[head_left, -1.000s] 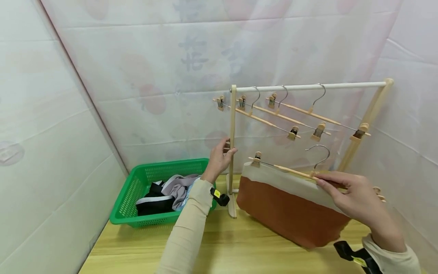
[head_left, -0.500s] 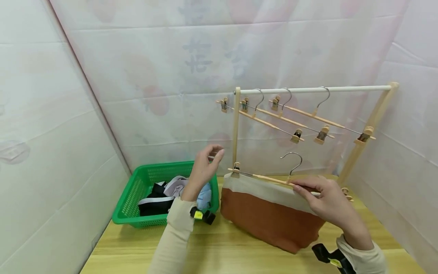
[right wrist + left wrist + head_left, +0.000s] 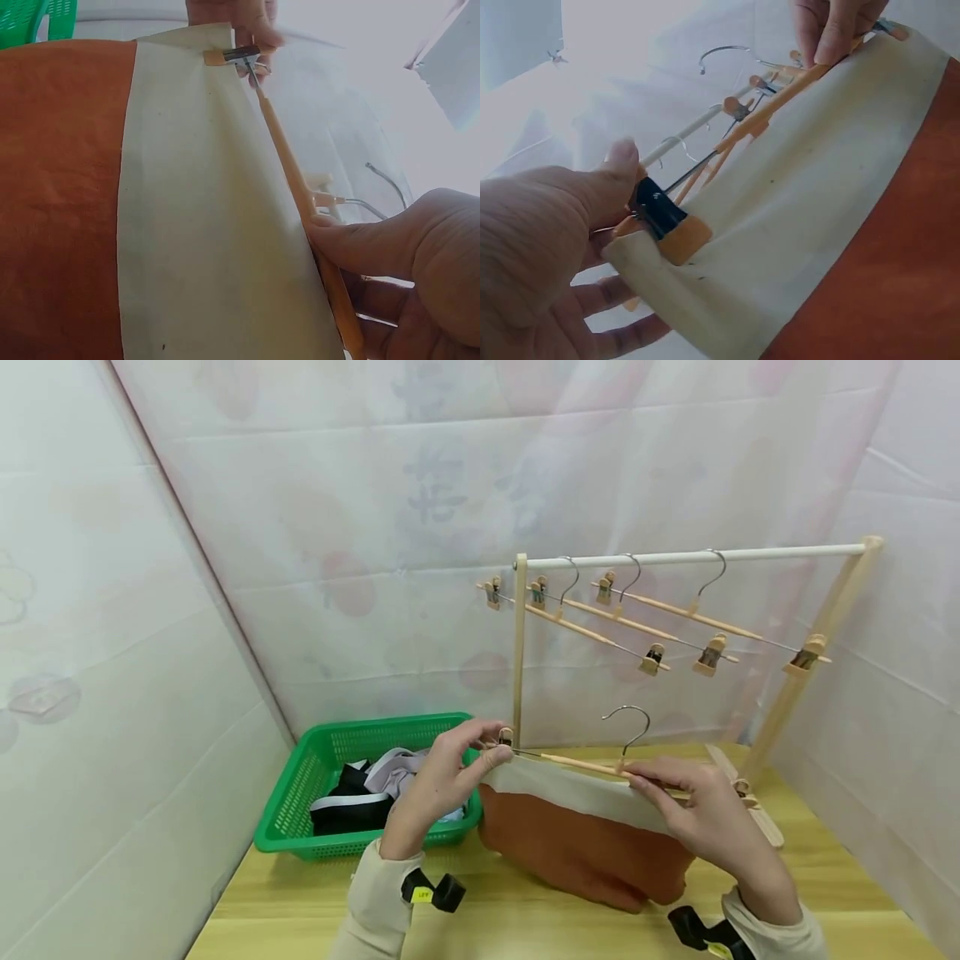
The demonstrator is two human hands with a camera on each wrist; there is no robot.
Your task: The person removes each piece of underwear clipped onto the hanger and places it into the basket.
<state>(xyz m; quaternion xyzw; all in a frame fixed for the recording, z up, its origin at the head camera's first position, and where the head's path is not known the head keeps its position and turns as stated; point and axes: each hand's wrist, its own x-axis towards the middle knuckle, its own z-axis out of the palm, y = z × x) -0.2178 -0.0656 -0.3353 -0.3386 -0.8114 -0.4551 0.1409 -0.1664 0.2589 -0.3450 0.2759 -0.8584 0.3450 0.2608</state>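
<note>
My right hand (image 3: 712,814) grips the wooden bar of a clip hanger (image 3: 573,762), thumb on the near side, just right of its metal hook. A cloth piece (image 3: 577,839), rust-brown with a cream band along the top, hangs from the hanger above the table. At the hanger's left end my left hand (image 3: 442,781) pinches the clip (image 3: 664,217), thumb on its upper part and the other fingers behind the cloth. That clip's wooden pad lies over the cream band (image 3: 802,180) near its corner. The right-end clip (image 3: 741,789) shows partly beyond my right hand.
Behind the hands stands a rack with a white rail (image 3: 667,558) and wooden legs (image 3: 519,652); 3 bare clip hangers (image 3: 690,610) hang from it. At left, a green basket (image 3: 281,814) holds black, grey and light blue clothes (image 3: 352,810). Fabric walls (image 3: 337,527) enclose the wooden table (image 3: 285,910).
My left hand has let go of the rack's left post and come to the hanger's left clip. The right hand has carried the hanger and cloth leftward and slightly lower.
</note>
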